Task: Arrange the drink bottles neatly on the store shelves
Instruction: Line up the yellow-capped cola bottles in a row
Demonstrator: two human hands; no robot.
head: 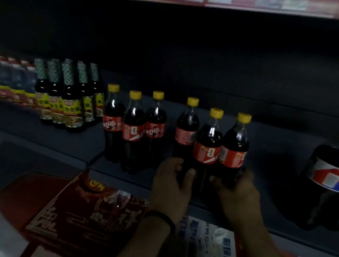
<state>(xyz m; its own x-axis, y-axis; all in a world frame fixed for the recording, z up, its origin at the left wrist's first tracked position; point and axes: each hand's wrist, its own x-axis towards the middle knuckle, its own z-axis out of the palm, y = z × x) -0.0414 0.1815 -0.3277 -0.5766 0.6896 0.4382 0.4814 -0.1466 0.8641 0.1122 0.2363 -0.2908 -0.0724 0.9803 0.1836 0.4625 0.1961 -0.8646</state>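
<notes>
Right hand [237,188] clasps the foot of one cola bottle [233,154] on the shelf [270,157]. Left hand [172,182] curls beside its neighbour [206,152]; I cannot tell whether that grip holds it. Keep both upright, hold low and slide them toward the row [132,131] left of the grip, labels forward.

Inspector: Placement about the central cola trio [208,143]?
Clerk: Same shelf [272,147]. Second cola trio [133,127] near its left, sauce bottles [66,98] left beyond. Large bottle [334,176] well apart on its right. Cartons [89,211] before and below it.
</notes>
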